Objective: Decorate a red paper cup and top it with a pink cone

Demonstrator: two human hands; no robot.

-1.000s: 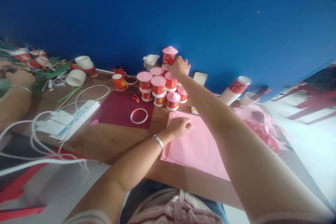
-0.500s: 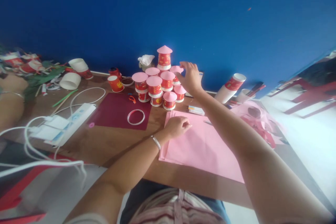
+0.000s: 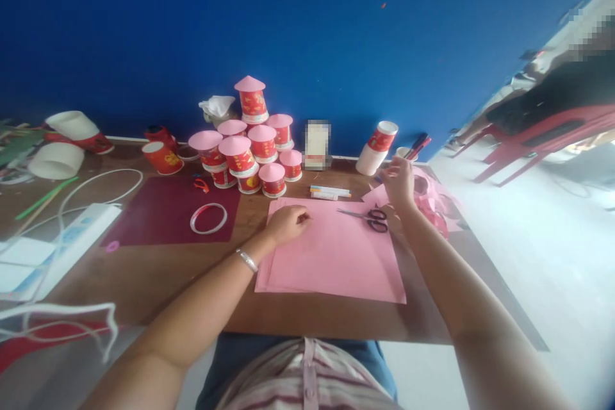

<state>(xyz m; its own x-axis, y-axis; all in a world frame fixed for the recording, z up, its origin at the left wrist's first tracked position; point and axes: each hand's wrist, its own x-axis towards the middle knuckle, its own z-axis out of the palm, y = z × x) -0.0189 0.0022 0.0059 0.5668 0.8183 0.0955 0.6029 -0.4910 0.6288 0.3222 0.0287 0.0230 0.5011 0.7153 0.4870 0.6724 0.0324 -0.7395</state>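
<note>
My left hand [image 3: 289, 224] rests on the left side of the pink paper sheets [image 3: 331, 262], fingers curled in and no object showing in them. At the right, my right hand [image 3: 400, 182] is beside the pen cup [image 3: 407, 154] and over the edge of the pink paper scraps [image 3: 427, 195]. Its fingers are bent together, and what they hold, if anything, is hidden. Black-handled scissors [image 3: 377, 219] lie on the sheets between both hands. Left of centre stand stacked red paper-cup lanterns [image 3: 236, 155] with pink cone tops.
Correction pens or markers [image 3: 330, 192] lie behind the sheets. A maroon sheet [image 3: 158, 211] carries a roll of tape [image 3: 208, 219]. At the left are a power strip [image 3: 72, 250] with white cables and paper cups [image 3: 57, 160]. A red-and-white cup stack [image 3: 377, 147] leans near the blue wall.
My right hand has moved from beside the lantern stack rightward to the pen cup and scraps. The view has turned right, showing the scissors fully. My left hand stays on the pink paper.
</note>
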